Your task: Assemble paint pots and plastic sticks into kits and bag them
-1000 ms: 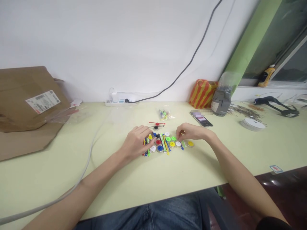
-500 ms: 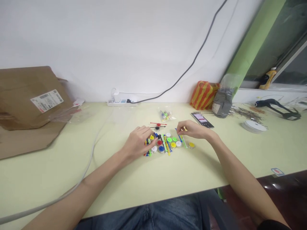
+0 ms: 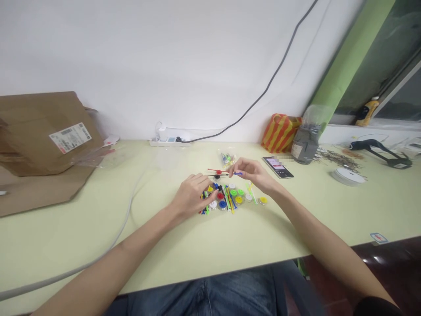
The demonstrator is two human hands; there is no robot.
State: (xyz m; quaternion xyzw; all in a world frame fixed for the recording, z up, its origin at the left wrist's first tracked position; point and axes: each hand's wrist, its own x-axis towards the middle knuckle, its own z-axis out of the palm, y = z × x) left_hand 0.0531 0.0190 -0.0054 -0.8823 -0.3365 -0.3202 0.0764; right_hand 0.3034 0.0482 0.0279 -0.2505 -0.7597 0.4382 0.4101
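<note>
In my right hand [image 3: 248, 171] a blue plastic arrow [image 3: 238, 173] is pinched between thumb and fingers, held above the table. My left hand [image 3: 192, 195] lies curved at the left side of a group of small coloured parts, thumb apart from its fingers, partly covering some of them. Round discs with clear bases, among them a blue disc [image 3: 222, 205] and a red disc [image 3: 220, 196], stand there beside a row of coloured arrows [image 3: 229, 199]. Behind them sit a red arrow [image 3: 213, 170] and a black arrow [image 3: 212, 176] on their discs. A yellow disc [image 3: 262, 200] is at the right.
A clear bag of parts [image 3: 226, 158] lies behind the group. A phone [image 3: 278, 167], a striped bag [image 3: 281, 133], a grey bag [image 3: 305, 142] and white round lids [image 3: 347, 176] are to the right. Cardboard [image 3: 39, 136] and a grey cable [image 3: 123, 228] occupy the left.
My right hand has lifted the blue arrow from beside the green one and carried it left and away from me, near the red and black arrows. My left hand has barely moved.
</note>
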